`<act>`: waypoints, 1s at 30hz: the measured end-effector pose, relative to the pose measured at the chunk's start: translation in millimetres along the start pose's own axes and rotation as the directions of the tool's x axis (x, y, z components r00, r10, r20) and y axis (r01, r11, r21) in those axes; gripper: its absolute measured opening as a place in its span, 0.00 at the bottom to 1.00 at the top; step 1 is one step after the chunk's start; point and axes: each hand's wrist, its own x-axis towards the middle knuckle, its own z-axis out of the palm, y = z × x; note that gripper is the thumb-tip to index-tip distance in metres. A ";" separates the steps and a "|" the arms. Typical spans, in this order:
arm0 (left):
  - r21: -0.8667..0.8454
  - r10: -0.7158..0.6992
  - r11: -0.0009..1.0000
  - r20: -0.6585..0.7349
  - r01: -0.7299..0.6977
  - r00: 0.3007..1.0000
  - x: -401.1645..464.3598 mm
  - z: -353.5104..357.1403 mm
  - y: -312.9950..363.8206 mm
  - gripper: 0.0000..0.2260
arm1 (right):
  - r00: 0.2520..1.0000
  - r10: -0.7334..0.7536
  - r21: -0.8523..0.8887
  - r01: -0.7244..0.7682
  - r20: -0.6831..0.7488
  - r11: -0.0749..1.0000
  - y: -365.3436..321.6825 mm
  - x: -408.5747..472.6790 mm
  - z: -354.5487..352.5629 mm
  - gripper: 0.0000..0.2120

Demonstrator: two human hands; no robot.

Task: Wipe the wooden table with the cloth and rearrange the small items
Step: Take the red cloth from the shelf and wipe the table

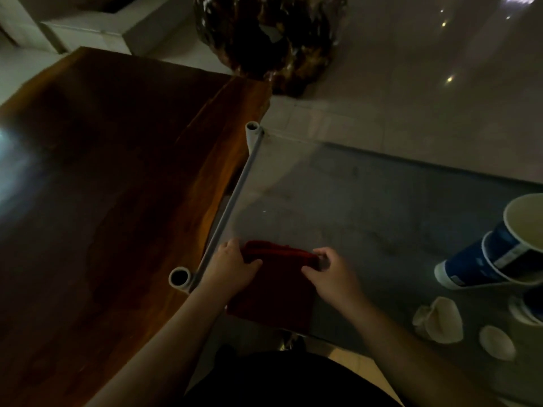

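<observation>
Head view puts both my hands on the red cloth (pixel 273 286), which lies folded on the glass-topped side table (pixel 367 201) just beside the pale rail (pixel 235 207) that divides it from the wooden table (pixel 117 186). My left hand (pixel 232 259) is curled over the cloth's edge nearest that rail, fingers pinching the folded hem; my right hand (pixel 326 271) is pinched on the opposite corner of the same hem, thumb and fingers closed on fabric. So both hands grip the cloth — neither is open.

I judge the task to be near its start, or at a pause for refolding. The cloth is not on the wood at all, and the wooden top on the far side of the rail shows a bare, glossy surface; in light this dim I cannot say whether it has been wiped. The small items sit well away from the rail, on the glass side: stacked blue-and-white paper cups (pixel 493 254) lying tilted, and pale shell-like pieces (pixel 440 321) near them (what they are is hard to tell). They look loosely scattered, so the rearranging probably remains to be done, as does carrying the cloth across the rail onto the wood.
</observation>
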 end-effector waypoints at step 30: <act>-0.449 0.011 0.893 0.095 0.033 0.995 -42.9 -29.2 -21.1 0.07 | 0.971 -0.079 0.216 0.030 0.225 0.976 -54.3 -0.5 -2.6 0.09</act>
